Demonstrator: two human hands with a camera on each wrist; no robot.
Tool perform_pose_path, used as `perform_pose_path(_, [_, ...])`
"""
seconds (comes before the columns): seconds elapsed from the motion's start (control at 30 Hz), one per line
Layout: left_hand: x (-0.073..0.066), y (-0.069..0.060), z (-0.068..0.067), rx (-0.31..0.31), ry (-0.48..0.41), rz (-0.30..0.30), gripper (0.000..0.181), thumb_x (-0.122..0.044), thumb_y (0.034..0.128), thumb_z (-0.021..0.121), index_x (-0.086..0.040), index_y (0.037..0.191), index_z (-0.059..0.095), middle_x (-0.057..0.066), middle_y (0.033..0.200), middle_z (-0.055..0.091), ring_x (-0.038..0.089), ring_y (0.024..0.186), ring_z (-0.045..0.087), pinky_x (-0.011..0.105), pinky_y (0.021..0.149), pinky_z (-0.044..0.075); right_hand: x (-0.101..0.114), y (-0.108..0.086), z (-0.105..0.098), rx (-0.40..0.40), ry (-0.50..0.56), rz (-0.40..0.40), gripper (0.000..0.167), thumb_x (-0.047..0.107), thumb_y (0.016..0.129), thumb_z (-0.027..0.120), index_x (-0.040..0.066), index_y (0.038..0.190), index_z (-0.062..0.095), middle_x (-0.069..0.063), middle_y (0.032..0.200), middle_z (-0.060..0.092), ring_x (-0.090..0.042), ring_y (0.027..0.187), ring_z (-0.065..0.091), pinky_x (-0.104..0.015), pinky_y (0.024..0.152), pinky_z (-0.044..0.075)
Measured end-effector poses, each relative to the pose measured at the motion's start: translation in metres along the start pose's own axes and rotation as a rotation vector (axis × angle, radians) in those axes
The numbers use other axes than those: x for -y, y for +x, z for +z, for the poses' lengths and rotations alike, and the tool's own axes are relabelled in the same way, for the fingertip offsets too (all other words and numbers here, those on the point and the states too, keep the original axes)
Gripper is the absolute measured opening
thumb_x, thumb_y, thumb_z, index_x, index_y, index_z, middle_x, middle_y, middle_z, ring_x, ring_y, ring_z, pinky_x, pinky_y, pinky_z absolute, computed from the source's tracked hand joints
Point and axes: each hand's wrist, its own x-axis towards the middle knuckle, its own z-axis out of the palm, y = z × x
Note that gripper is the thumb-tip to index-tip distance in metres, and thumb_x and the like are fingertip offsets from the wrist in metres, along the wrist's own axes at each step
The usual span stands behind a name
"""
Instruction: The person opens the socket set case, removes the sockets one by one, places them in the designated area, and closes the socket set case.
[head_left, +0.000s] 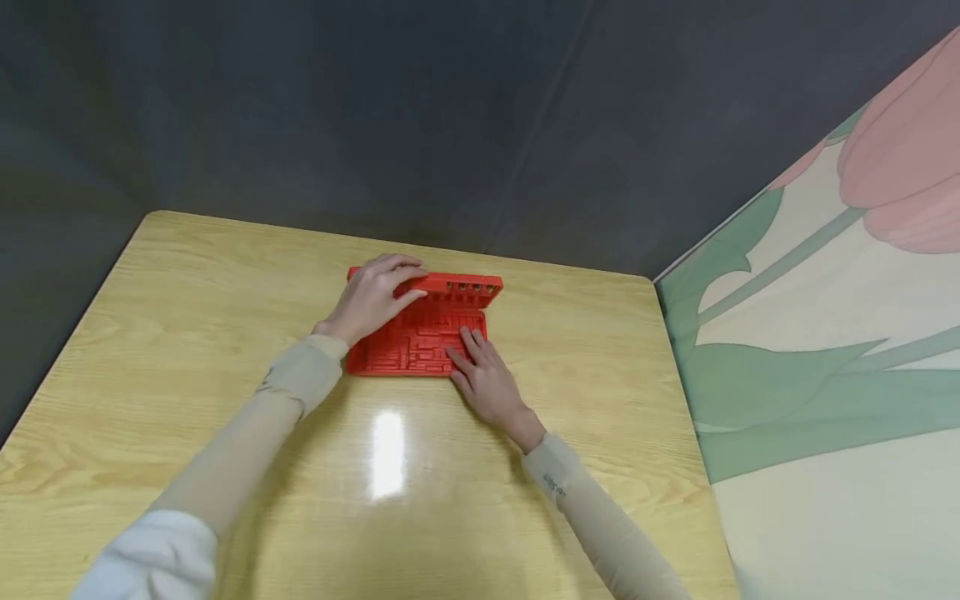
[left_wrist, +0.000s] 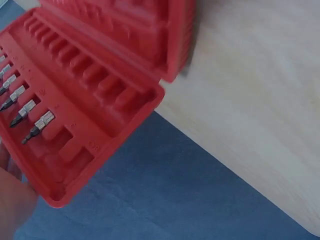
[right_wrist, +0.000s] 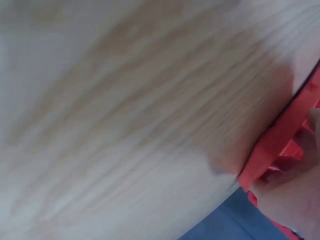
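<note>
A red plastic bit case stands open on the wooden table, its lid [head_left: 442, 283] raised at the back and its molded base [head_left: 412, 350] flat. My left hand [head_left: 367, 298] holds the lid by its upper edge, fingers over the top and thumb on the inner side. Several metal screwdriver bits [left_wrist: 25, 111] sit in a row of slots inside the lid, as the left wrist view shows; some slots are bare. On the base's right side rests my right hand [head_left: 489, 385], its fingers extended over the molded slots.
The case lies near the far edge of the light wooden table [head_left: 585, 367]. Dark cloth [head_left: 420, 125] hangs behind the table. To the right is a panel with a tulip print [head_left: 810, 333]. A bright light reflection shows on the tabletop in front of the case.
</note>
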Motion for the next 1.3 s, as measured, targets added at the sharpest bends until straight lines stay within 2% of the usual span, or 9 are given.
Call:
perform_pose_path(0.07, [0.003,0.010,0.001,-0.008,-0.004,-0.052,0.026,-0.017,0.0840,0.076,-0.005,0.107,0.072,0.010,0.109,0.065,0.026,0.102,0.061,0.042,0.092,0.049,0.002,-0.006,-0.002,0.006,-0.002,-0.006,0.043,0.029,0.102,0.049,0.010,0.141,0.051,-0.020,0.154,0.027,-0.036,0.142,0.023,-0.046,0.114,0.021])
perform_pose_path(0.3, [0.026,0.044,0.010,0.086,0.036,-0.307,0.021,-0.019,0.0924,0.067,-0.007,0.109,0.072,0.011,0.105,0.068,0.028,0.094,0.062,0.044,0.084,0.051,0.005,-0.021,-0.008,-0.005,-0.013,-0.070,0.043,0.028,0.101,0.052,0.010,0.140,0.052,-0.022,0.152,0.029,-0.038,0.141,0.025,-0.046,0.113,0.024])
perform_pose_path(0.47, [0.049,0.046,0.021,0.150,0.052,-0.458,0.021,-0.016,0.0965,0.061,-0.008,0.114,0.070,0.013,0.108,0.068,0.029,0.096,0.063,0.046,0.081,0.051,0.008,-0.025,-0.009,0.017,-0.016,-0.113,0.044,0.028,0.101,0.053,0.012,0.141,0.051,-0.022,0.153,0.028,-0.038,0.141,0.024,-0.044,0.113,0.024])
perform_pose_path(0.57, [0.059,0.042,0.026,0.198,0.046,-0.523,0.025,-0.012,0.0980,0.057,-0.005,0.121,0.065,0.016,0.113,0.066,0.030,0.096,0.064,0.047,0.082,0.051,0.010,-0.023,-0.010,0.020,-0.010,-0.126,0.044,0.028,0.101,0.053,0.011,0.142,0.050,-0.022,0.154,0.026,-0.038,0.141,0.023,-0.044,0.114,0.023])
perform_pose_path(0.67, [0.065,0.037,0.030,0.267,0.053,-0.530,0.035,-0.011,0.0980,0.055,0.000,0.131,0.056,0.020,0.123,0.061,0.034,0.102,0.061,0.049,0.087,0.049,0.011,-0.021,-0.012,0.018,-0.008,-0.134,0.044,0.027,0.100,0.054,0.011,0.141,0.050,-0.022,0.154,0.026,-0.038,0.141,0.023,-0.044,0.114,0.022])
perform_pose_path(0.77, [0.070,0.033,0.034,0.317,0.056,-0.507,0.042,-0.011,0.0971,0.055,0.003,0.137,0.048,0.024,0.131,0.054,0.039,0.111,0.057,0.051,0.092,0.046,0.013,-0.020,-0.013,0.020,-0.010,-0.131,0.044,0.027,0.100,0.054,0.011,0.142,0.050,-0.021,0.154,0.025,-0.037,0.142,0.022,-0.043,0.114,0.022])
perform_pose_path(0.87, [0.072,0.028,0.037,0.331,0.056,-0.499,0.047,-0.009,0.0962,0.056,0.005,0.139,0.044,0.025,0.136,0.050,0.041,0.120,0.050,0.052,0.098,0.042,0.013,-0.019,-0.014,0.021,-0.011,-0.130,0.044,0.028,0.101,0.053,0.012,0.142,0.050,-0.020,0.155,0.025,-0.036,0.142,0.022,-0.042,0.114,0.022])
perform_pose_path(1.13, [0.071,0.022,0.045,0.378,0.046,-0.497,0.054,-0.011,0.0966,0.057,0.005,0.144,0.037,0.027,0.140,0.045,0.042,0.127,0.044,0.053,0.102,0.038,0.014,-0.026,-0.015,0.035,0.000,-0.108,0.044,0.029,0.101,0.053,0.012,0.141,0.051,-0.020,0.155,0.024,-0.036,0.143,0.021,-0.042,0.114,0.021])
perform_pose_path(1.3, [0.066,0.014,0.037,0.385,0.064,-0.435,0.062,-0.015,0.0963,0.060,0.004,0.148,0.031,0.026,0.143,0.041,0.042,0.130,0.039,0.056,0.108,0.027,0.016,-0.028,-0.014,0.034,0.008,-0.102,0.044,0.028,0.100,0.054,0.012,0.141,0.051,-0.020,0.155,0.024,-0.036,0.143,0.020,-0.043,0.115,0.021])
